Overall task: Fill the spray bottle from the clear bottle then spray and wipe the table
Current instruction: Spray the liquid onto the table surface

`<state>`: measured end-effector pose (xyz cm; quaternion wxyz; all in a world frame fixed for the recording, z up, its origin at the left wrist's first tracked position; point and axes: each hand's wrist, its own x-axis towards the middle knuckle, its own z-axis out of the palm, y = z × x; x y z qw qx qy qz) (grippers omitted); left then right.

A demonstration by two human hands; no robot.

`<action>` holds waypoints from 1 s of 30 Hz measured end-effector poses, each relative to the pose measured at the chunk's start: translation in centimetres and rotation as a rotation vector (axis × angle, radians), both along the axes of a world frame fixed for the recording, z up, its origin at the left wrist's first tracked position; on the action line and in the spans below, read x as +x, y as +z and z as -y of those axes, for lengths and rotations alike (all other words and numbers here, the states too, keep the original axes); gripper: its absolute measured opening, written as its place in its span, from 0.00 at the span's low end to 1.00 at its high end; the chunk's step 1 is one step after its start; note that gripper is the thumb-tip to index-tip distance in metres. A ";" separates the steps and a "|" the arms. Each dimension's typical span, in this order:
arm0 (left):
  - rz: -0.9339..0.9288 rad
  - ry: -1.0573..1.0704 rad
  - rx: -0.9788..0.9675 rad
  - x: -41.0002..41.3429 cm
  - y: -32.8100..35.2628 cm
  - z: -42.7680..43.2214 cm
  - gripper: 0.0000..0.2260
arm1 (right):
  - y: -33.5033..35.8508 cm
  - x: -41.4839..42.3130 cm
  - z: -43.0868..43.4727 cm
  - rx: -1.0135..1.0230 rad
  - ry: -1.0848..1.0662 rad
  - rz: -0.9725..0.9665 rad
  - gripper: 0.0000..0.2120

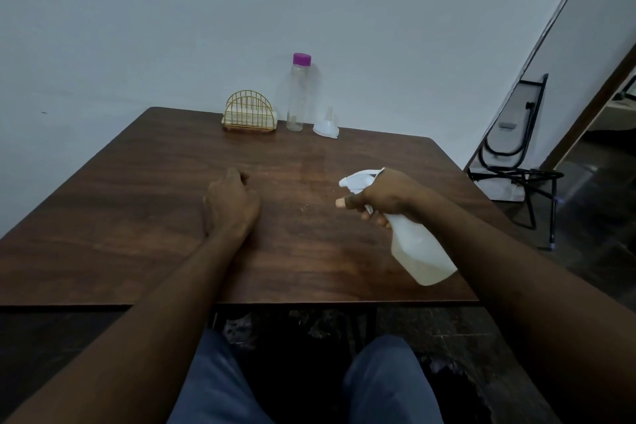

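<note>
Over the right half of the table, gripping the spray bottle by its neck in the right hand, tilting the body back toward the near edge and aiming the white nozzle left and forward across the wood. Resting the left hand on the tabletop near the middle, fingers curled under, holding nothing visible. Noting the clear bottle capped and upright at the far edge, looking nearly empty, standing between the wire napkin holder and the funnel sitting mouth-down, well apart from both hands. Seemingly spraying now rather than filling, judging by that cap. Aiming for an even mist: holding the nozzle clear of the wood and angled down, squeezing the trigger in full short pulls, sweeping across the middle instead of soaking one patch, not tipping the bottle so far as to be starving the pickup tube. Probably saving the left hand for fetching a napkin
</note>
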<state>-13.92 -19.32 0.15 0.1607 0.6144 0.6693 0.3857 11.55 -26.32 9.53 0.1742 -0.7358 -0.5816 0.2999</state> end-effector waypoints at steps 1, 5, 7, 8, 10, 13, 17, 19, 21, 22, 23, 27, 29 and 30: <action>-0.007 -0.004 0.003 0.0 0.0 0.0 0.16 | 0.0 0.4 0.1 -0.005 0.010 -0.012 0.25; -0.088 -0.044 0.042 0.4 -0.1 0.1 0.16 | 0.4 2.3 0.6 -0.075 0.049 -0.073 0.27; -0.198 -0.098 0.106 1.0 -0.3 0.2 0.15 | 0.8 3.4 1.0 -0.099 0.061 -0.079 0.30; -0.291 -0.135 0.141 1.4 -0.4 0.4 0.16 | 1.1 3.9 1.1 -0.106 0.061 -0.066 0.31; -0.478 -0.224 0.223 2.3 -0.6 0.9 0.18 | 1.6 4.9 1.5 -0.118 0.050 -0.028 0.32; -0.573 -0.292 0.290 3.6 -0.6 1.4 0.21 | 2.1 6.3 2.1 -0.132 0.035 0.036 0.33; -0.522 -0.253 0.240 4.5 -0.4 1.2 0.21 | 2.0 8.1 2.9 -0.142 0.027 0.062 0.29; -0.470 -0.229 0.219 4.4 -0.3 1.1 0.21 | 1.7 8.9 3.4 -0.143 0.012 0.066 0.29; -0.418 -0.199 0.204 4.3 -0.3 1.1 0.20 | 1.3 9.5 3.8 -0.142 0.011 0.077 0.29; -0.395 -0.182 0.192 4.2 -0.2 1.1 0.19 | 1.1 9.8 4.0 -0.145 0.018 0.087 0.28; -0.375 -0.164 0.179 4.2 -0.1 1.1 0.19 | 0.8 10.0 4.1 -0.154 0.030 0.097 0.27; -0.309 -0.112 0.112 3.7 0.0 0.9 0.17 | 0.2 10.3 4.6 -0.214 0.069 0.056 0.22; -0.284 -0.103 0.098 3.6 0.1 0.9 0.17 | 0.2 10.4 4.8 -0.184 0.075 0.009 0.21; -0.283 -0.102 0.097 3.6 0.1 1.0 0.17 | 0.3 10.3 4.8 -0.179 0.085 -0.006 0.22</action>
